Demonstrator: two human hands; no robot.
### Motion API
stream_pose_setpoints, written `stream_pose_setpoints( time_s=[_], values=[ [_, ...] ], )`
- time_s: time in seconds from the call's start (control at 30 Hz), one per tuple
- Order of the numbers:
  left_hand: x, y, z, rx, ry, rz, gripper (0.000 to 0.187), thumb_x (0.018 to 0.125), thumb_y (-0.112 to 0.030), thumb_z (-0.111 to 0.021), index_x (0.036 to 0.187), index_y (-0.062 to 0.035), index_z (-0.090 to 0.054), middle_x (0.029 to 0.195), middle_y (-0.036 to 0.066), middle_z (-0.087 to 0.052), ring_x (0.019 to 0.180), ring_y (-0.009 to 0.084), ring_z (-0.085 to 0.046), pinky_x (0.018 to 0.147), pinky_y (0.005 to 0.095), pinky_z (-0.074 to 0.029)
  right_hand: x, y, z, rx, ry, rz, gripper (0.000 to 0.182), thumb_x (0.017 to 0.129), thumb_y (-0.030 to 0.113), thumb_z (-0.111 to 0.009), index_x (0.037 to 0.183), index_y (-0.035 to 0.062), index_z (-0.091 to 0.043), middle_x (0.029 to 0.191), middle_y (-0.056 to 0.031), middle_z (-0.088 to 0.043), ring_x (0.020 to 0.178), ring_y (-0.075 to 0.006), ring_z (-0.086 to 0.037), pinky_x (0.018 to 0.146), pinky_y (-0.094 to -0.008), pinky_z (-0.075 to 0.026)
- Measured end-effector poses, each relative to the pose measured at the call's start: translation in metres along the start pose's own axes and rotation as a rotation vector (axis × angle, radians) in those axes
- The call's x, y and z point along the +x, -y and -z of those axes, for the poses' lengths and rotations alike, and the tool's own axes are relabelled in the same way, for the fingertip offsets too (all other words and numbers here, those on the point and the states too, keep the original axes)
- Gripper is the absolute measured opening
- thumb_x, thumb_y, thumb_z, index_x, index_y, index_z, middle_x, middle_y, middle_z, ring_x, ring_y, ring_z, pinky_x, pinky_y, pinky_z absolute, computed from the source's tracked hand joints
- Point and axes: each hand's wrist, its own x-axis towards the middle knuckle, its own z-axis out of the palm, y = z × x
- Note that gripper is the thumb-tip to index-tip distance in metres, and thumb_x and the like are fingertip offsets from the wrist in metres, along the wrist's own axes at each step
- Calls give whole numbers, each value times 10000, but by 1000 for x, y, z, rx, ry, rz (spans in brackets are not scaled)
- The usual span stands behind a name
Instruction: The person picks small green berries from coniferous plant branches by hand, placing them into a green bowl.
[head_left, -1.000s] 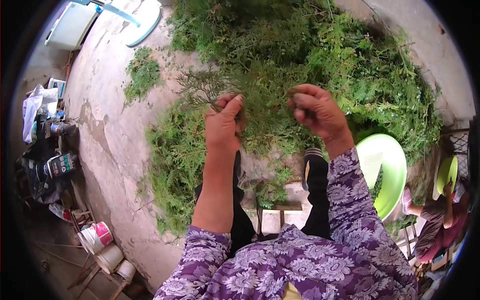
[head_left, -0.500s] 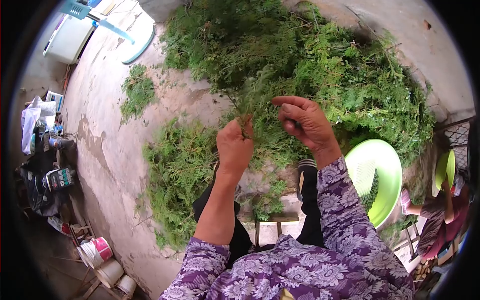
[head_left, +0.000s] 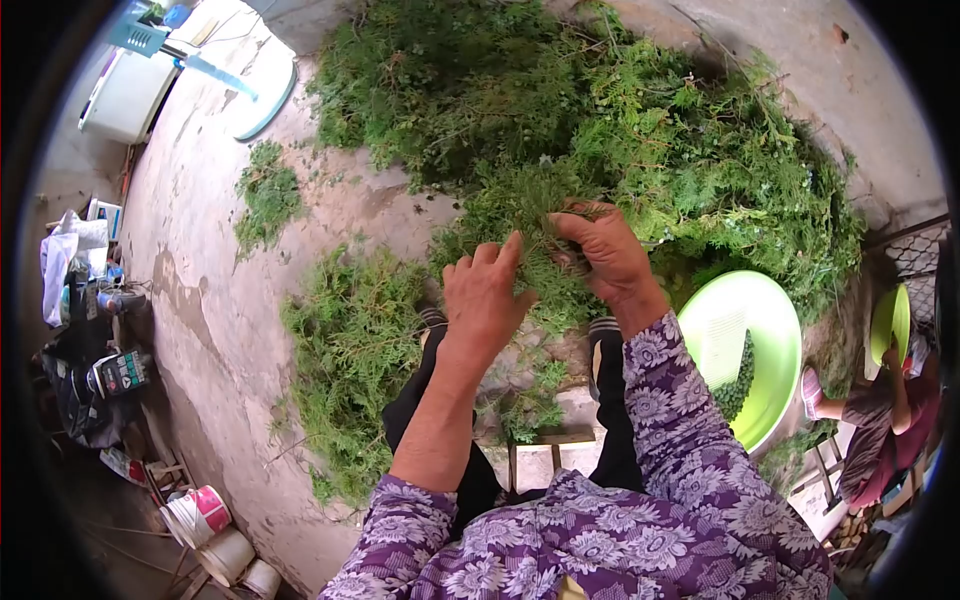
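Observation:
My left hand (head_left: 482,300) is open, its thumb and index finger spread apart, with the palm turned down beside green, feathery foliage. To its right, my right hand (head_left: 608,252) is closed, thumb and fingers pinched on a leafy evergreen sprig (head_left: 545,212). The sprig blends into the greenery behind it, so its outline is hard to follow. Beyond both hands spreads a large heap of cut evergreen branches (head_left: 700,150). By my right forearm stands a lime-green basin (head_left: 778,340) with small green berries or cones (head_left: 738,385) gathered along one side.
A smaller pile of branches (head_left: 355,350) lies to the left. At the far right, a person (head_left: 895,420) sits by another green basin (head_left: 886,322). White buckets (head_left: 196,515) and bags (head_left: 85,380) line the left side. A pale blue fan base (head_left: 272,105) stands at the upper left.
My left hand has let go of the sprig it held and opened its fingers. The right hand has moved slightly down and left and closed on a sprig.

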Motion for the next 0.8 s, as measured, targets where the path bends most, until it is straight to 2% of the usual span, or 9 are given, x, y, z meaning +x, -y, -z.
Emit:
stream_pose_setpoints(
  time_s=[0.03, 0.17, 0.23, 0.27, 0.4, 0.53, 0.63, 0.73, 0.8],
  values=[
    [0, -1, 4, 11, 138, 32, 545, 630, -189, -679, 1131, -99, -484, 946, 104, -541, 873, 261, -536, 697, 343, -421, 1, -1, 3, 0, -1, -1, 77, 720, 88, -645, 720, 46, -581, 617, -1, -548, 476, -63, -482, 382, -179, -323],
    [7, 13, 1, -380, 140, 69, 658, 645, -274, -710, 1193, -44, -427, 1154, 103, -484, 1055, 231, -476, 819, 313, -404, -1, 2, 2, -104, 19, 31, 80, 725, 108, -637, 753, 44, -597, 620, 6, -547, 466, -49, -459, 387, -173, -312],
    [11, 13, 1, -1334, 81, 440, 517, 719, -298, -667, 1125, -24, -500, 1064, 75, -538, 965, 164, -492, 806, 304, -393, -3, 2, -1, -158, 4, 25, 87, 729, 111, -630, 771, 40, -603, 617, 10, -546, 463, -45, -450, 388, -174, -312],
    [14, 8, 12, -1409, 128, 375, 439, 783, -287, -611, 1095, 7, -512, 1029, 68, -552, 940, 139, -501, 788, 277, -406, -4, 1, -2, -244, 79, 25, 100, 729, 112, -627, 788, 34, -607, 617, 11, -548, 468, -44, -450, 397, -177, -322],
    [11, 14, -5, -1508, 140, 478, 330, 805, -231, -591, 1038, -1, -558, 915, 42, -598, 833, 117, -531, 784, 264, -415, -11, -8, -12, -447, 279, -20, 150, 728, 120, -622, 838, 18, -617, 616, 14, -553, 482, -45, -456, 426, -184, -353],
    [12, 12, -2, -1588, -13, 472, 200, 820, -182, -569, 928, -16, -598, 838, 46, -611, 707, 95, -546, 635, 230, -437, -9, -2, -10, -524, 315, -27, 163, 728, 135, -624, 840, 17, -619, 614, 16, -548, 490, -41, -461, 439, -184, -364],
    [9, 11, 6, -1564, -35, 528, 163, 820, -166, -568, 884, -20, -602, 790, 46, -612, 636, 87, -540, 552, 222, -430, 1, 8, 11, -470, 240, -38, 159, 760, 149, -614, 847, 16, -609, 633, 4, -559, 495, -39, -483, 425, -167, -369],
    [7, 9, 12, -1546, 3, 523, 150, 818, -164, -571, 861, -23, -601, 736, 31, -606, 570, 75, -517, 496, 216, -410, 9, 13, 17, -19, 100, -137, 128, 822, 146, -557, 864, 26, -568, 700, -27, -576, 524, -41, -534, 392, -116, -376],
    [6, 9, 10, -1517, 46, 512, 145, 817, -161, -573, 857, -24, -600, 709, 19, -599, 544, 67, -502, 476, 210, -398, 10, 8, 14, -45, 96, -132, 136, 820, 150, -561, 867, 22, -568, 700, -27, -573, 517, -39, -526, 389, -118, -373]
  ],
)
